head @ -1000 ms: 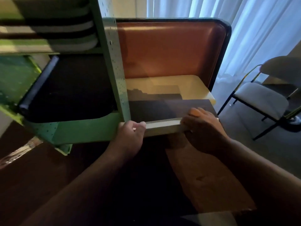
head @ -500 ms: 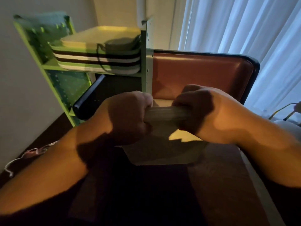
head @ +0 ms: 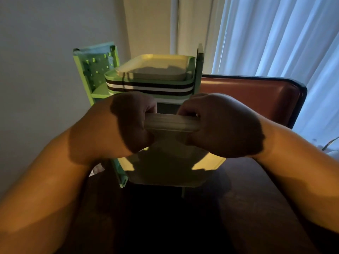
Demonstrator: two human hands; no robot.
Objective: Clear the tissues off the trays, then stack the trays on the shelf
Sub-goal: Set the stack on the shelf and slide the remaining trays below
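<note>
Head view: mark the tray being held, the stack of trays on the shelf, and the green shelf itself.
held tray (head: pixel 170 123): head view, on its near rim between the two hands.
stack of trays (head: pixel 152 87): head view, on the striped front edges.
green shelf (head: pixel 95 70): head view, on its perforated left side panel.

A pale tray (head: pixel 170 158) hangs tilted, its near rim gripped in both fists. Behind it, more trays (head: pixel 152 79) sit stacked on the green shelf (head: pixel 95 74), a cream one on top.
</note>
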